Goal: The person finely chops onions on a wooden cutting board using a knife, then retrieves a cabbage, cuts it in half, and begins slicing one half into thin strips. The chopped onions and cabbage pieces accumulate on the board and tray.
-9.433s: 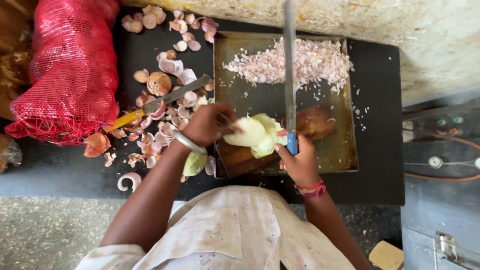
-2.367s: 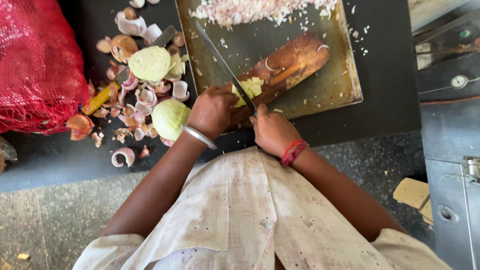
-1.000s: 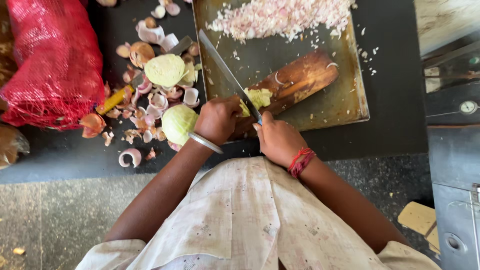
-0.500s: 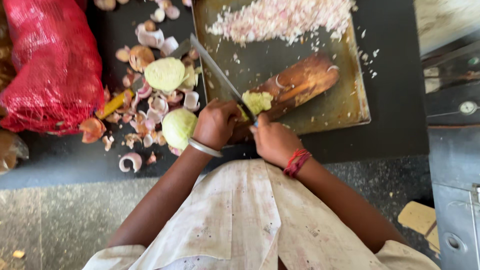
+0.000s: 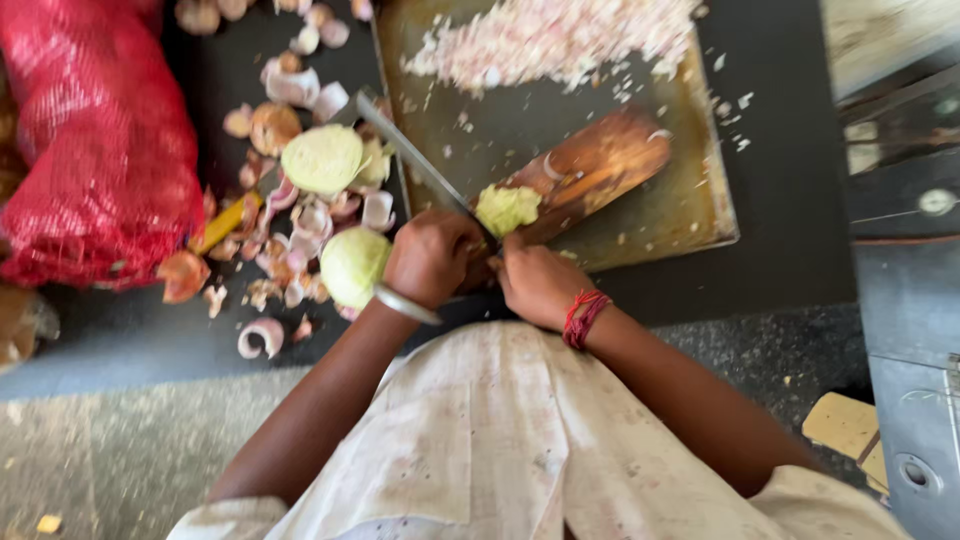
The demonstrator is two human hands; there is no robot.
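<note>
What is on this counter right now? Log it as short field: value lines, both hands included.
surface: dark counter holding a metal tray
board: wooden chopping board on the tray
left hand: pressed against the cabbage piece on the board
right hand: gripping the knife, blade angled up-left
chopped pile: minced onion at the tray's far end
beside tray: two cabbage halves, onion peels
left edge: red mesh sack

Soft, even daylight — slight motion blur, faint shadows
</note>
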